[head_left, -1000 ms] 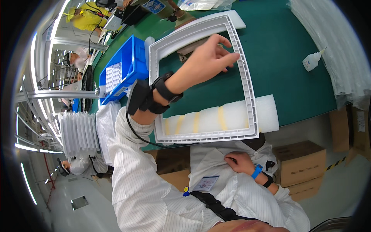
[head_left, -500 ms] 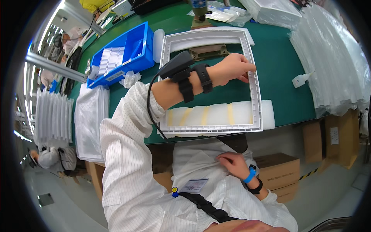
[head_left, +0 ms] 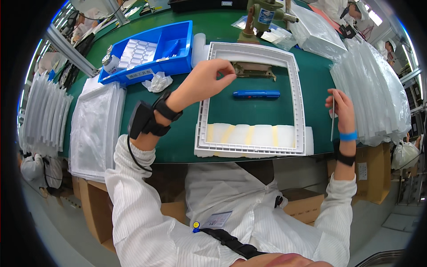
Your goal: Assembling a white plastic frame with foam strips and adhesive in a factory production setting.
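A white rectangular frame (head_left: 300,111) with a ribbed inner edge lies in front of me, on white foam strips (head_left: 253,133) along its near side. Over its upper left corner hovers my left hand (head_left: 205,81), thumb and forefinger pinched together; whatever is between them, if anything, is too small to make out. A blue marker pen (head_left: 256,94) rests on the green mat inside the frame. To the right of the frame, my right hand (head_left: 342,109) grips a thin pale rod (head_left: 332,127), which points down toward the table's near edge.
At the left stands a blue divided bin (head_left: 147,73) holding a label sheet; crumpled tissue (head_left: 158,82) lies beside it. Bagged panels are stacked left (head_left: 95,129) and right (head_left: 373,89). A green metal press (head_left: 262,20) stands beyond the frame. Cardboard boxes (head_left: 302,207) sit below the table.
My left hand has moved from the frame's right rail to its upper left. My right hand has risen from my lap to the table's right side and holds the rod. The marker has come into view.
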The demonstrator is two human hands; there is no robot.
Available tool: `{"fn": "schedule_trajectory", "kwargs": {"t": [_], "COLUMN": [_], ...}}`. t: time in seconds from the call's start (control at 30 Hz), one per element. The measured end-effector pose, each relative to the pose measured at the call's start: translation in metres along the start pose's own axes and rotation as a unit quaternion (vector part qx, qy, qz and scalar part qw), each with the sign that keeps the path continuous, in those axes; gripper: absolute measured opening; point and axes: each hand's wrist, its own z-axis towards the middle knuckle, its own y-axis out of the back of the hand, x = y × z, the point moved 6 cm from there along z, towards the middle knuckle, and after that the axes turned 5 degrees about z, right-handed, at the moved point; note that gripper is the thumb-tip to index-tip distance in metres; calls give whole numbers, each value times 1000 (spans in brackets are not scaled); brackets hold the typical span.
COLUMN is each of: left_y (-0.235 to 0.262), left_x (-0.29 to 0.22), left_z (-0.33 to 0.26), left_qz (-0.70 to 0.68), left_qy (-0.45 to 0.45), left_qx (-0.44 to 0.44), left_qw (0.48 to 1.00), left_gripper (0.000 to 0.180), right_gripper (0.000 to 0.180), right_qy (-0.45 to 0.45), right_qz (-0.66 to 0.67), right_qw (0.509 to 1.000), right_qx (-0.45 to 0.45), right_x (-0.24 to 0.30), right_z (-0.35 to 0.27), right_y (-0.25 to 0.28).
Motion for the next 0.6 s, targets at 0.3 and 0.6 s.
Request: {"fn": "schedule_trajectory", "kwargs": {"t": [0.3, 0.6], "left_y": [15, -17], "left_x": [51, 66], "left_z": [-54, -56], "left_qz": [36, -226], "left_qy": [-53, 147], "left_qx": [-247, -76], "left_qw": [967, 960], "left_gripper": [18, 39], "right_gripper": [30, 29], "right_qy": [-32, 102], "right_qz": [-264, -427], "right_qw": [964, 897], "right_qx": [6, -42], "right_x": [-55, -52], "right_z": [88, 84], "right_y": [-51, -63]}}
